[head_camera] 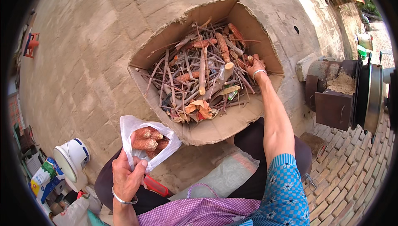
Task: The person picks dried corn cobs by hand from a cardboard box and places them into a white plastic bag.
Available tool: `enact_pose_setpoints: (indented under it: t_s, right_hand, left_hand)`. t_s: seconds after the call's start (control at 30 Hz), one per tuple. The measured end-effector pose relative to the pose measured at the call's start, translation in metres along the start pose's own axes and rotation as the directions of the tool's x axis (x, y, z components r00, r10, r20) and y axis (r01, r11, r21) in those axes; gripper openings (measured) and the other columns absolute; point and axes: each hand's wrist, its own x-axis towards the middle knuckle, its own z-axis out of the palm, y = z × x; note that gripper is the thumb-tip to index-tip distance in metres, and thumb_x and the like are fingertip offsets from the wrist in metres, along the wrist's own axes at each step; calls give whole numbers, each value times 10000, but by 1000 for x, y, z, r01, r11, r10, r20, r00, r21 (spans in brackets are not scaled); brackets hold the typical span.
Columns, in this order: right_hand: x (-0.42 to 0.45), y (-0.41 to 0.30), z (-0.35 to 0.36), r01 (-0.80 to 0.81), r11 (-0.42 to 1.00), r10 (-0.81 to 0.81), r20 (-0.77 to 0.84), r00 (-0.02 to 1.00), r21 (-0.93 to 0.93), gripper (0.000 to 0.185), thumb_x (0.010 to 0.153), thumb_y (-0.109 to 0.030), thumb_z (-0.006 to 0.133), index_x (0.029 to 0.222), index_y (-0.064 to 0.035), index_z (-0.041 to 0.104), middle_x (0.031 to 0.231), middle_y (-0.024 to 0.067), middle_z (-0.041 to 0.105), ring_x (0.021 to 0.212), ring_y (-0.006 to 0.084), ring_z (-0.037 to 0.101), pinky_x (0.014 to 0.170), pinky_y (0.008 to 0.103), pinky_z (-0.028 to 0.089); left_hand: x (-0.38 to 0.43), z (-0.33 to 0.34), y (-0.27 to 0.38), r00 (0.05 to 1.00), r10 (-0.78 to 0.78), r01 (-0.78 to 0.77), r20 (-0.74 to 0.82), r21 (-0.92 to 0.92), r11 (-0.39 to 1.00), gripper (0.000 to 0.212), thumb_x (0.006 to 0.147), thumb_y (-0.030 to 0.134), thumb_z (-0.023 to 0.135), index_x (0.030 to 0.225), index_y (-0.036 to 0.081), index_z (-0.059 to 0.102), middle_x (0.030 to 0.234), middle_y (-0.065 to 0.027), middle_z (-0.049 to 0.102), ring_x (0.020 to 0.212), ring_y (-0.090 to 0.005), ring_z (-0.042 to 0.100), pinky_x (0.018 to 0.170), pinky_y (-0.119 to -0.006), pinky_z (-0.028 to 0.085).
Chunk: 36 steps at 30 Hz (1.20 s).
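My left hand (130, 171) grips the rim of a white plastic bag (169, 156), whose mouth gapes and shows several reddish corn cobs (146, 143) inside. A large open cardboard box (205, 134) stands on the ground in front of me. It is filled with dry sticks (186, 67), more corn cobs (222, 47), thicker cut branches and a crumpled orange wrapper (200, 107). Inside the box, near its right wall, my right hand (255, 67) has its fingers closed around a corn cob (249, 58); part of that cob is hidden by the fingers.
A rusty metal stove (334, 96) stands at the right on brick paving (351, 170). White buckets (73, 156) and assorted bags are at the lower left. A woven sack (230, 174) and a red object (155, 186) lie by my legs. An orange stool (32, 44) is far left.
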Motion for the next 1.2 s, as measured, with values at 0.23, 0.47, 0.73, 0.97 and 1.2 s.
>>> enact_pose_setpoints:
  t_s: [0.23, 0.47, 0.73, 0.97, 1.2]
  right_hand:
    - [6, 20, -2, 102, 977, -113, 50, 992, 186, 516, 733, -147, 693, 1173, -37, 447, 1205, 274, 569, 1157, 403, 541, 981, 422, 445]
    - [-2, 19, 1, 74, 993, -74, -2, 997, 93, 562, 696, -173, 688, 1173, 15, 456, 1202, 277, 549, 1160, 411, 528, 980, 418, 449]
    - [22, 48, 22, 98, 972, -100, 1, 995, 216, 638, 571, -171, 736, 1159, -13, 543, 1073, 242, 649, 1055, 374, 615, 922, 401, 483]
    - [15, 40, -23, -37, 954, -11, 158, 987, 298, 230, 544, -170, 770, 657, 17, 698, 630, 115, 679, 613, 228, 663, 657, 325, 534]
    - [-33, 20, -95, -129, 841, -40, 298, 954, 526, 329, 617, -113, 743, 902, 16, 641, 690, 94, 623, 495, 175, 545, 442, 339, 424]
  left_hand:
    - [-3, 1, 2, 1000, 4, -4, 11, 2, 1000, 654, 869, 3, 557, 1466, -6, 288, 563, -21, 547, 419, -60, 449, 423, -213, 381]
    - [-2, 1, 3, 999, 13, -13, 39, 20, 1000, 656, 877, 35, 570, 1469, 10, 292, 582, -18, 543, 439, -65, 467, 437, -210, 396]
    - [-2, 1, 4, 1000, 16, -18, 25, 53, 998, 644, 869, 12, 567, 1458, -5, 309, 563, -4, 540, 423, -62, 448, 477, -219, 424]
    - [-5, 2, 3, 999, 37, -38, 39, 28, 999, 640, 865, 1, 562, 1456, -7, 315, 564, -5, 537, 441, -58, 446, 480, -225, 428]
    - [-9, 1, -1, 991, 126, -130, 44, 95, 987, 656, 856, 15, 573, 1461, 24, 321, 561, -14, 543, 414, -63, 453, 438, -230, 402]
